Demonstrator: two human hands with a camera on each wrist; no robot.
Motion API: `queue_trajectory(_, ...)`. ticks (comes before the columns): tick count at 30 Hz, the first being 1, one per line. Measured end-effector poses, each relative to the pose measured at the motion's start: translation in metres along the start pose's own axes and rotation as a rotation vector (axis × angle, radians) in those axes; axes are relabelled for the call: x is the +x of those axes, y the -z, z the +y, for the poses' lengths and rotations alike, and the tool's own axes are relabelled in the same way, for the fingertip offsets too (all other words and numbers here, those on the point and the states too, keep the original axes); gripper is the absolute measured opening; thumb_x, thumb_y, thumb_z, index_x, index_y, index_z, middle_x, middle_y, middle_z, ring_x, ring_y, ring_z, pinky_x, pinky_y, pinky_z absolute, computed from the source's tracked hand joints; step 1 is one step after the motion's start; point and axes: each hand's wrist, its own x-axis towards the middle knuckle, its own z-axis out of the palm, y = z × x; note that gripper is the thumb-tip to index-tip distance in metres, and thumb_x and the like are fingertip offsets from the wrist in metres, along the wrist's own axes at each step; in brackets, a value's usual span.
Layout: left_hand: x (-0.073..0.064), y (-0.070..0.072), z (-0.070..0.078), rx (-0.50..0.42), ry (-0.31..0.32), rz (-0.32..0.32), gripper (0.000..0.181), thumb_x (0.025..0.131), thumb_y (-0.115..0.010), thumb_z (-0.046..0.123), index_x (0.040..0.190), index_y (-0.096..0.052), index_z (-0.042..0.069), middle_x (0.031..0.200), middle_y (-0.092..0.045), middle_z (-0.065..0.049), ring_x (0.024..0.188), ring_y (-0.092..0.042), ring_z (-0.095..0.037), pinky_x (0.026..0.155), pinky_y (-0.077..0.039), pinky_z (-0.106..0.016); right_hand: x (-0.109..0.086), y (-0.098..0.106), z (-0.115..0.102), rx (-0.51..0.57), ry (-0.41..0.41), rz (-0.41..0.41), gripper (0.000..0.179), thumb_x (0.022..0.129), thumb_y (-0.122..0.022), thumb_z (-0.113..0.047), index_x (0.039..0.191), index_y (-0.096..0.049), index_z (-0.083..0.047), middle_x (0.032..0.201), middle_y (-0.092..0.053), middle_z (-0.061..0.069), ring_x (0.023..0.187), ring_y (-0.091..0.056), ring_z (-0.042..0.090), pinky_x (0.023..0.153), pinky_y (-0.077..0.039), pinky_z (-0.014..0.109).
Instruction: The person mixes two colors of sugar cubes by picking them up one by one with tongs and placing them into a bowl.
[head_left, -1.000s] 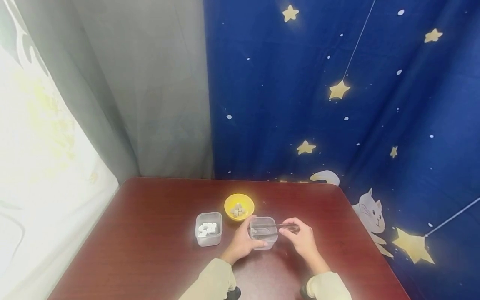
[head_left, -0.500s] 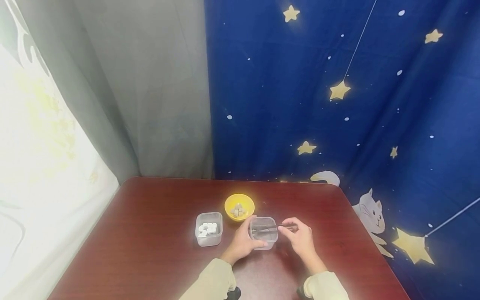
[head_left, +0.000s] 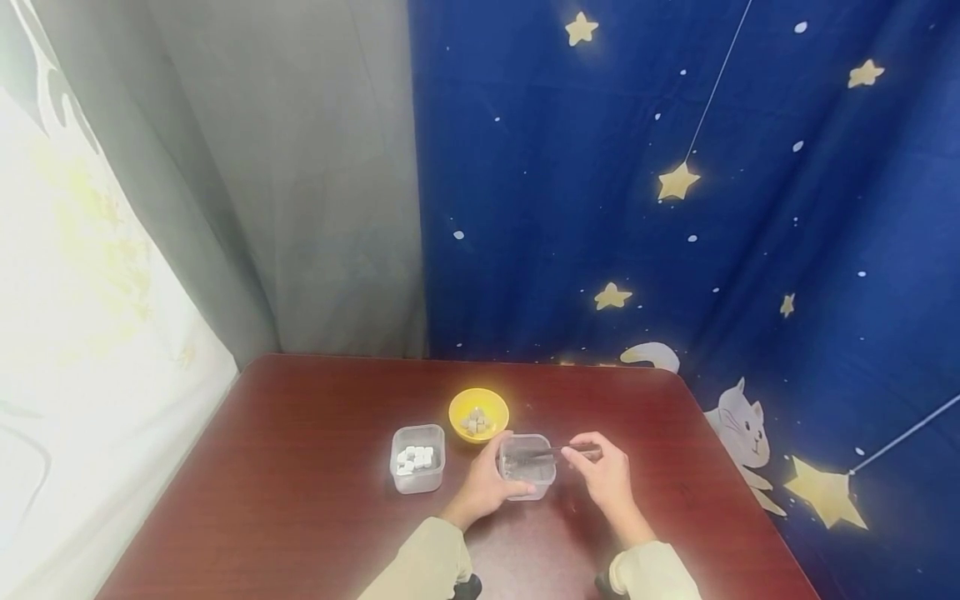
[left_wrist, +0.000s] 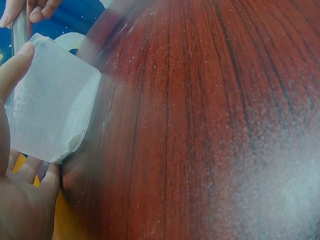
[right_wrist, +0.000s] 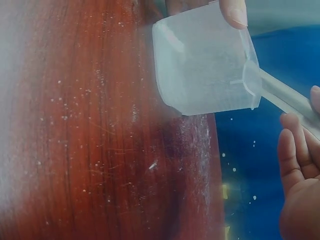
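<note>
My left hand (head_left: 480, 487) grips a clear plastic container (head_left: 534, 487) on its left side, thumb on the near wall and fingers round the far side. The left wrist view shows the thumb on the container (left_wrist: 55, 100) and fingertips under its edge. My right hand (head_left: 606, 475) pinches a pair of tongs (head_left: 543, 452), whose tips reach down into the container from the right. In the right wrist view, the two arms of the tongs (right_wrist: 285, 92) run from the fingers over the container's rim. Whether anything lies between the tips is too blurred to tell.
A second clear container (head_left: 417, 483) with several white cubes (head_left: 415, 458) stands left of my left hand. Behind the hands, a yellow bowl (head_left: 480, 400) holds several brownish cubes (head_left: 476, 421). All rest on a dark red wooden table (head_left: 315, 467), with curtains behind it.
The tongs' arms, spread apart a second ago, have come together inside the container. My right hand has shifted very slightly to the right. The left hand and container stay in place.
</note>
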Motion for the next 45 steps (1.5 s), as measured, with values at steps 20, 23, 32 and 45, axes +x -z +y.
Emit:
queue_trajectory(20,0.0,0.001,0.001,0.014,0.017,0.015,0.097,0.061,-0.092,0.032,0.143,-0.043,0.013,0.134,-0.055,-0.005,0.117,-0.053,-0.022,0.101,-0.04,-0.044,-0.001,0.021,-0.052,0.091,-0.016,0.043,0.014,0.081,-0.076,0.001,0.09,-0.067,0.005,0.068,-0.067,0.018,0.063,-0.065,0.037,0.058,-0.057,0.04)
queue_trajectory(23,0.0,0.002,0.002,0.019,0.02,0.011,0.098,0.061,-0.092,0.032,0.143,-0.043,0.012,0.133,-0.055,-0.006,0.116,-0.053,-0.024,0.101,-0.04,-0.046,0.002,0.022,-0.054,0.118,-0.02,0.053,0.014,0.081,-0.076,0.001,0.09,-0.067,0.006,0.069,-0.067,0.018,0.063,-0.065,0.039,0.057,-0.056,0.034)
queue_trajectory(32,0.0,-0.001,0.001,0.02,0.022,0.01,0.1,0.061,-0.092,0.031,0.145,-0.041,0.012,0.133,-0.055,-0.008,0.117,-0.053,-0.026,0.1,-0.04,-0.046,0.013,0.025,-0.063,0.192,0.003,0.089,0.016,0.08,-0.076,0.003,0.091,-0.067,0.008,0.07,-0.068,0.02,0.062,-0.066,0.035,0.055,-0.055,0.029)
queue_trajectory(45,0.0,0.0,0.0,0.002,-0.004,0.007,0.1,0.061,-0.092,0.031,0.144,-0.042,0.008,0.13,-0.056,-0.01,0.113,-0.055,-0.029,0.098,-0.041,-0.048,0.036,0.021,-0.093,0.246,0.12,0.139,0.017,0.082,-0.074,0.004,0.093,-0.065,0.013,0.067,-0.069,0.01,0.06,-0.067,0.029,0.057,-0.054,0.025)
